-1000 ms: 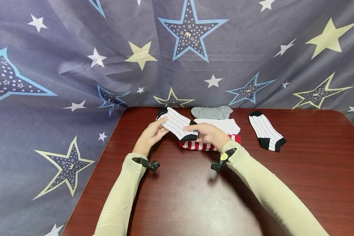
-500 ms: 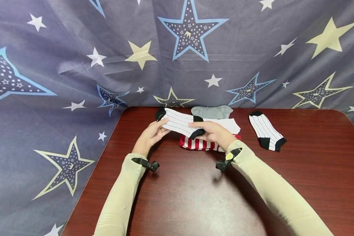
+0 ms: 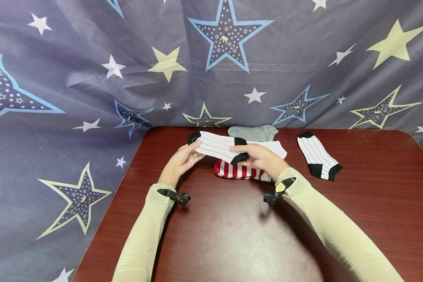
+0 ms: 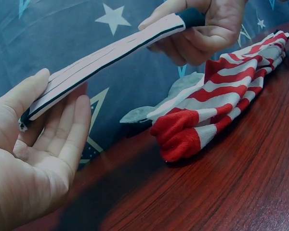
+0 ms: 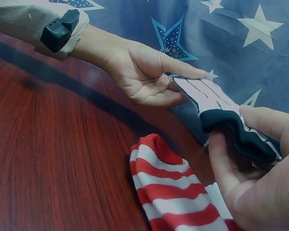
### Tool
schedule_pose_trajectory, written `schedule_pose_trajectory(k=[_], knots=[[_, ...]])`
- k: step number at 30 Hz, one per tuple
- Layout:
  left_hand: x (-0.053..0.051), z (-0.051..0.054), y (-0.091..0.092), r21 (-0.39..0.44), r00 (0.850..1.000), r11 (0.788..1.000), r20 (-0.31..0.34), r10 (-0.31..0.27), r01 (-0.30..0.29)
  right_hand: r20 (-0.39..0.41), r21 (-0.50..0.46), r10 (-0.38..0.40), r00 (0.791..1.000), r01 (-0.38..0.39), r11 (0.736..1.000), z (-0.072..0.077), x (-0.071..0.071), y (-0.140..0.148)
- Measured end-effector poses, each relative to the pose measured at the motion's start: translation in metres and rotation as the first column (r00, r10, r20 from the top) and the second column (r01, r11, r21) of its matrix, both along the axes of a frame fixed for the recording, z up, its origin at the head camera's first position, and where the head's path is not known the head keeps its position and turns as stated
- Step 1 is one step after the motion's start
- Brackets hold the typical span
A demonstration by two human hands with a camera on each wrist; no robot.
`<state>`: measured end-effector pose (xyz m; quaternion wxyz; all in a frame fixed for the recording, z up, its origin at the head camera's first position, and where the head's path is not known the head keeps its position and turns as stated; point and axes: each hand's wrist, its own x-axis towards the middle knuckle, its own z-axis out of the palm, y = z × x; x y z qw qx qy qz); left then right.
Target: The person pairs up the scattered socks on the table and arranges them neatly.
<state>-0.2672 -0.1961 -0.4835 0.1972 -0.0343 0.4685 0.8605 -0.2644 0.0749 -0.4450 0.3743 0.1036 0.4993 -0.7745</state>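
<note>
A white ankle sock [image 3: 216,145] with thin dark stripes and black ends is stretched level between both hands, above the table. My left hand [image 3: 183,159] pinches its left end, thumb on top and fingers beneath. At the other end my right hand [image 3: 262,157] grips near the black cuff [image 5: 236,132], thumb over the upper face. In the left wrist view the sock [image 4: 111,53] appears edge-on and thin. Below the hands lies a red-and-white striped sock [image 4: 216,96], partly covered from above by the held sock and right hand.
Behind the striped sock lie a white sock [image 3: 273,147] and a grey sock [image 3: 253,133], near the table's back edge. A matching black-and-white striped sock [image 3: 319,156] rests farther right on the reddish-brown table [image 3: 218,227]. A star-patterned cloth [image 3: 211,90] hangs behind.
My right hand has shifted right, turning the held sock from a slant to nearly level and drawing it straighter. The left hand stays almost in place.
</note>
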Motion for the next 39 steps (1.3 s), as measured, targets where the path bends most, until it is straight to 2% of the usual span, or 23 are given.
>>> schedule_pose_trajectory(k=[6,18,23,28,32,39], knots=[[0.002,0.001,0.001,0.011,1.0,1.0,-0.002,0.005,-0.005,0.002,0.009,-0.013,1.0,0.013,1.0,0.002,0.002,0.008],[0.005,0.001,0.002,0.013,0.996,0.998,-0.056,-0.064,0.065,-0.052,0.026,-0.003,0.999,0.004,1.0,0.001,0.005,0.021],[0.006,0.0,0.004,0.004,0.992,0.995,-0.075,-0.099,0.099,-0.102,0.044,0.035,0.994,-0.031,0.999,0.001,0.006,0.027],[0.005,-0.002,0.006,-0.038,0.99,0.992,-0.073,-0.121,0.119,-0.144,0.064,0.084,0.986,-0.075,0.995,0.0,0.007,0.034],[0.004,-0.001,0.008,-0.071,0.988,0.989,-0.078,-0.135,0.13,-0.146,0.063,0.103,0.984,-0.095,0.993,0.0,0.009,0.039],[0.005,0.001,0.012,-0.074,0.988,0.988,-0.073,-0.139,0.134,-0.126,0.061,0.101,0.987,-0.094,0.994,-0.003,0.009,0.046]])
